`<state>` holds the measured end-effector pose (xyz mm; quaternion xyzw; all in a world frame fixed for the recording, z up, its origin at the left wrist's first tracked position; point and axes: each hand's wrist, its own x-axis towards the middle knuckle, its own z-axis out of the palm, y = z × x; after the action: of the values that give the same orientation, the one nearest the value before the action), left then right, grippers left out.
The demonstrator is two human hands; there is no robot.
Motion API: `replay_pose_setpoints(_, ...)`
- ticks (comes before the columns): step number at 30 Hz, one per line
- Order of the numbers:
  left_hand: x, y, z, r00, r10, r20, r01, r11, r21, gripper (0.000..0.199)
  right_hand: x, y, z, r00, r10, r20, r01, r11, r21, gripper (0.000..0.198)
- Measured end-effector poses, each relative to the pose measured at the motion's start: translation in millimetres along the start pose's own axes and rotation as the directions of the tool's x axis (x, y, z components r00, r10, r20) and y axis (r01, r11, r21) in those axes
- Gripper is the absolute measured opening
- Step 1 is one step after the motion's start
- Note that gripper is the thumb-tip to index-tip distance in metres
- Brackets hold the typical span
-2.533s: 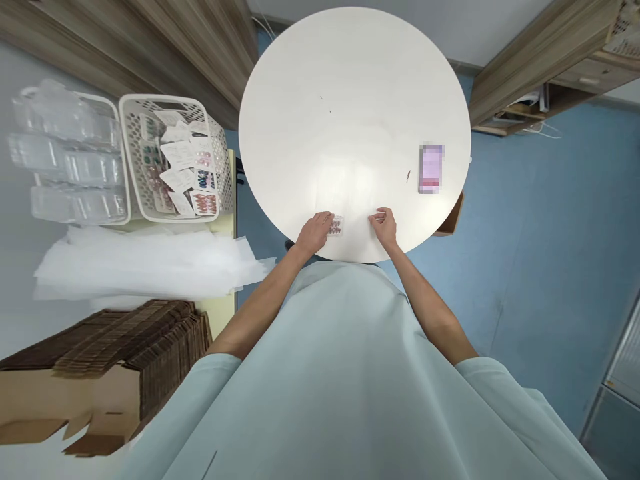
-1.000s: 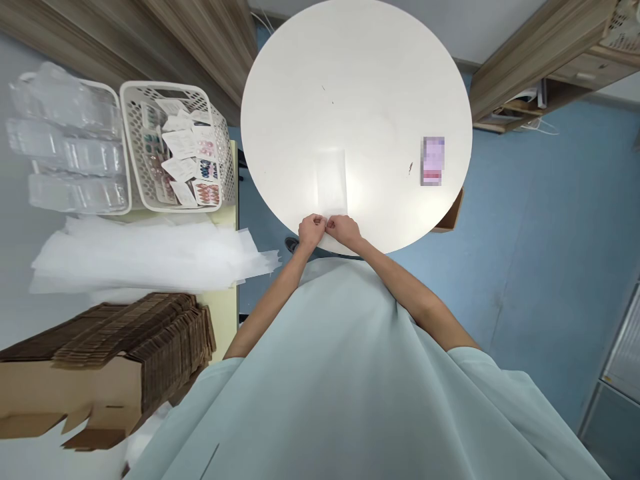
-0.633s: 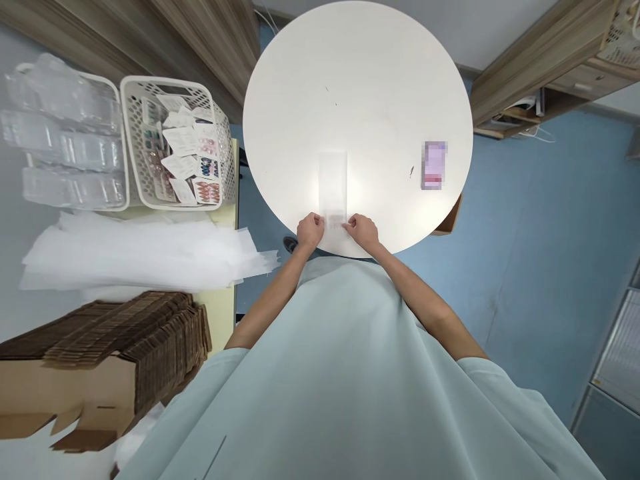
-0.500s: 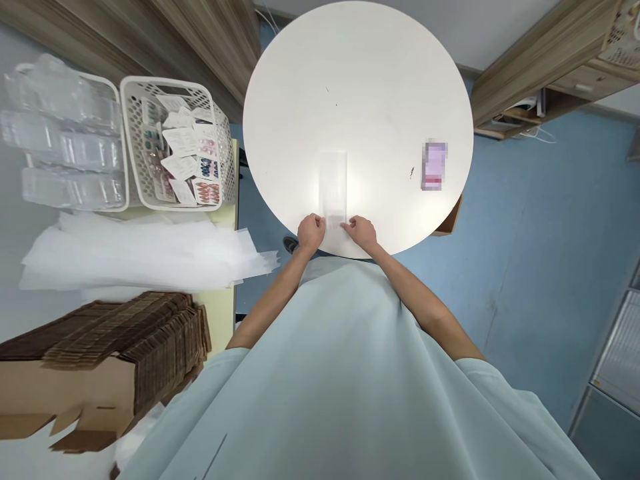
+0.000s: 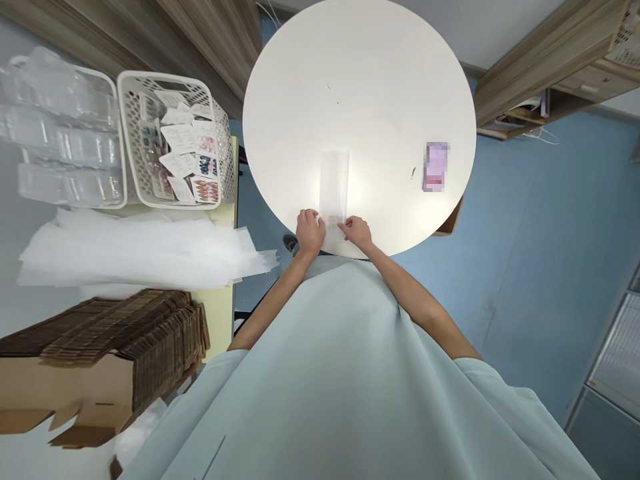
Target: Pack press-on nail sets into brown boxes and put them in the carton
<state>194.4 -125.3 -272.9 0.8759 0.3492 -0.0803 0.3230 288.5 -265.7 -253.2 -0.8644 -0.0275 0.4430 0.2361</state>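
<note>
Blue floor [image 5: 525,227] is seen around a round white table [image 5: 360,60]. On a side table [image 5: 217,327] to L, a white basket [image 5: 226,160] is filled w/ cards [image 5: 179,138] & coloured nail packs [image 5: 205,189]; clear plastic boxes [image 5: 87,147] are stacked beside it. Nr the table's front rim, a see-thru sheet [image 5: 334,177] is laid, w/ a small pack [image 5: 333,221] faintly visible at its near end. L edge is met by L hand [image 5: 310,231], fingers loosely bent, thumb apart; R edge is touched by R hand [image 5: 357,231], thumb & finger close; whether anything's pinched can't be told. Tabletop is left btwn sheet & far rim; R rim is neared by a blurred purple item [image 5: 436,167].
</note>
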Motion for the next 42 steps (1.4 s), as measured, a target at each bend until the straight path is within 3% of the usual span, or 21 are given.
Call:
replay_pose_setpoints(2, -4.4, -3.5, -4.7, 0.966, 0.253, 0.062, -0.253, 0.967, -0.004, 0.034, 1.1, 1.5, -0.3, 1.0, 0.006, 0.005, -0.006, 1.0, 0.007, 0.021)
replay_pose_setpoints(5, -10.0, -11.8, -8.7, 0.832, 0.499, 0.244, -0.506, 0.862, -0.039, 0.05, 3.2, 3.1, -0.4, 1.0, 0.004, 0.016, -0.005, 1.0, 0.014, 0.02)
replay_pose_setpoints(8, -13.1, -22.2, -8.7, 0.752, 0.551, 0.362, -0.579, 0.815, -0.038, 0.073, 5.1, 4.6, -0.6, 1.0, 0.005, 0.008, -0.006, 0.999, 0.037, 0.019)
replay_pose_setpoints(11, -13.4, -28.7, -8.2, 0.729, 0.547, 0.411, -0.6, 0.8, 0.0, 0.091, 7.2, 6.9, -1.0, 0.999, 0.031, -0.008, -0.03, 0.995, 0.097, 0.021)
replay_pose_setpoints(17, -5.4, -19.5, -10.5, 0.747, 0.484, 0.457, -0.576, 0.813, 0.081, 0.084, 16.2, 13.4, -2.1, 0.99, 0.115, 0.078, -0.135, 0.924, 0.358, 0.026)
replay_pose_setpoints(20, 1.9, -13.2, -12.4, 0.749, 0.46, 0.477, -0.569, 0.816, 0.106, 0.08, 16.7, 15.3, -5.0, 0.991, 0.094, 0.097, -0.124, 0.918, 0.378, 0.026)
replay_pose_setpoints(22, 6.2, -11.0, -14.1, 0.745, 0.458, 0.485, -0.573, 0.812, 0.114, 0.076, 12.4, 16.9, -7.9, 0.998, 0.03, 0.055, -0.044, 0.958, 0.284, 0.024)
replay_pose_setpoints(24, 9.3, -10.0, -16.0, 0.741, 0.46, 0.49, -0.579, 0.807, 0.118, 0.074, 5.8, 19.7, -10.9, 0.993, -0.107, -0.043, 0.11, 0.991, 0.082, 0.024)
replay_pose_setpoints(26, 11.2, -9.7, -17.7, 0.736, 0.464, 0.494, -0.584, 0.803, 0.116, 0.073, 0.0, 23.3, -13.2, 0.946, -0.311, -0.092, 0.291, 0.939, -0.18, 0.035)
replay_pose_setpoints(28, 12.8, -9.5, -19.2, 0.729, 0.47, 0.497, -0.589, 0.801, 0.107, 0.072, -2.7, 26.4, -14.4, 0.879, -0.476, -0.02, 0.435, 0.82, -0.372, 0.051)
replay_pose_setpoints(30, 14.5, -9.4, -20.9, 0.723, 0.476, 0.501, -0.591, 0.802, 0.091, 0.071, -2.0, 27.5, -14.8, 0.838, -0.538, 0.091, 0.517, 0.731, -0.445, 0.058)
replay_pose_setpoints(33, 17.0, -8.7, -24.2, 0.726, 0.478, 0.496, -0.573, 0.818, 0.05, 0.069, 1.8, 25.9, -16.0, 0.844, -0.518, 0.14, 0.52, 0.723, -0.455, 0.061)
replay_pose_setpoints(37, 18.5, -4.1, -29.1, 0.799, 0.413, 0.438, -0.458, 0.889, -0.003, 0.059, 7.0, 24.2, -22.1, 0.864, -0.49, 0.11, 0.492, 0.782, -0.382, 0.06)
replay_pose_setpoints(42, 22.1, 7.4, -37.0, 0.913, 0.243, 0.327, -0.224, 0.97, -0.095, 0.047, 14.9, 20.0, -31.0, 0.871, -0.486, 0.068, 0.485, 0.831, -0.272, 0.046)
